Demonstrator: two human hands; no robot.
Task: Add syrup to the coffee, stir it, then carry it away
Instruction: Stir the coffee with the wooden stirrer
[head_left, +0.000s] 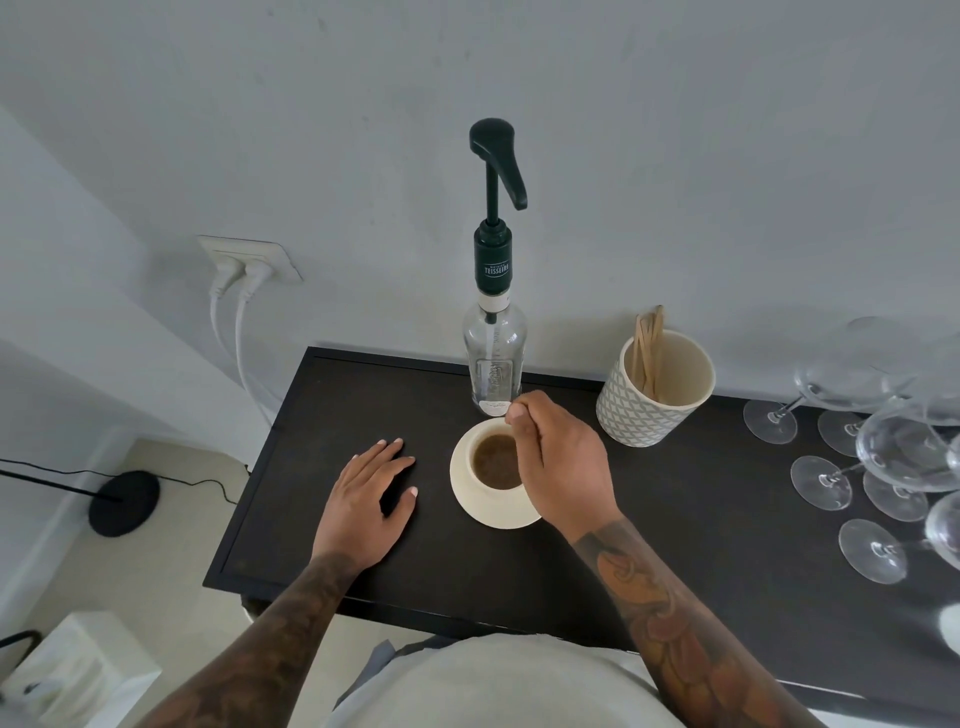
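**Right hand pinched over the coffee cup, left hand flat on the desk**

While my left hand (370, 498) lies palm down on the dark desk (701, 545), fingers spread and holding nothing, my right hand (563, 470) hangs over the coffee cup (483, 457). I see that right grip drawn narrow, thumb and forefinger pinched together just above the far rim of the cup. Whether a stick sits in that pinch I cannot tell; nothing of one shows past the fingers.

I find the cup standing upright on a pale saucer (470, 501) near the middle of the desk, with brown coffee (496, 462) visible inside it. My right hand covers the right side of cup and saucer. My left hand rests just beside the saucer, apart from it.

Behind the cup, close to the wall, I see the syrup bottle (493, 364), clear glass and upright, topped with a dark green pump (498, 161) whose spout points down toward the right. The base of the bottle is near my right fingertips, but I cannot tell whether they touch.

To the right of the bottle I see a patterned pot (652, 400) holding wooden stirring sticks (648, 348) that lean against its left inner wall. Farther right, wine glasses (883, 467) crowd the edge of the desk. On the wall to the left, two white plugs sit in a socket (249, 262).
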